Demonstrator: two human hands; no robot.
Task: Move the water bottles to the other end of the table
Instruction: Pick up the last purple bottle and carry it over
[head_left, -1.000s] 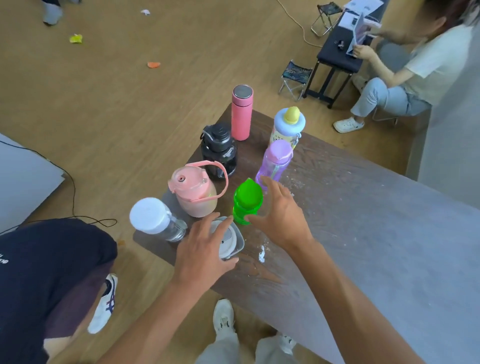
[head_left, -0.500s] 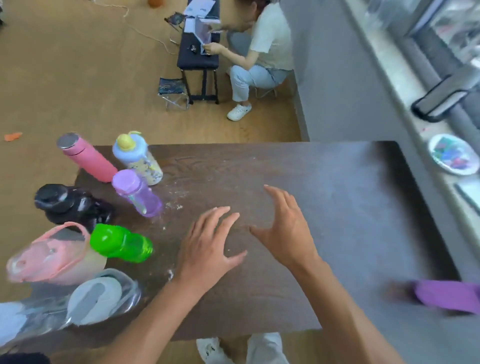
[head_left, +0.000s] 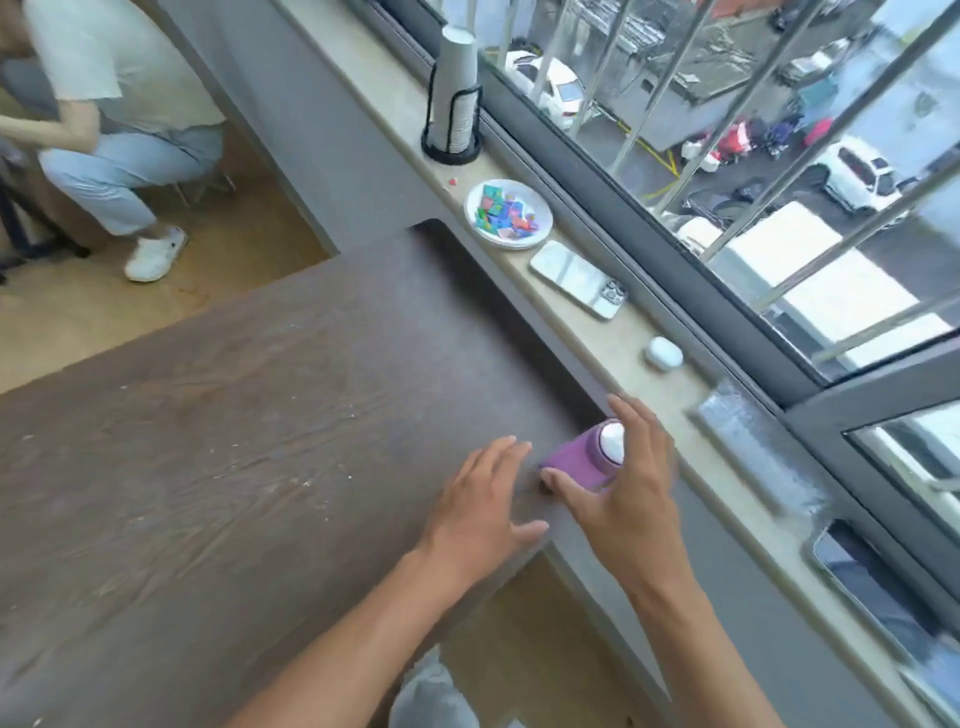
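A purple water bottle (head_left: 574, 460) with a white cap lies tilted at the table's (head_left: 260, 441) near right corner, close to the window sill. My right hand (head_left: 628, 509) wraps around it: the thumb presses its near side and the fingers curve over the cap's far side. Just left of the bottle, my left hand (head_left: 480, 506) hovers flat over the table with its fingers spread, holding nothing. The other water bottles are out of view.
The sill beside the table holds a plate of coloured wrappers (head_left: 472, 208), a phone (head_left: 576, 278), a white earbud case (head_left: 664, 353) and a stack of paper cups (head_left: 457, 88). A person (head_left: 104, 104) sits on the floor beyond the table's far left.
My view swung right, from the bottle cluster at the left end to the window end. Both hands travelled right, and my right hand closed around the purple bottle.
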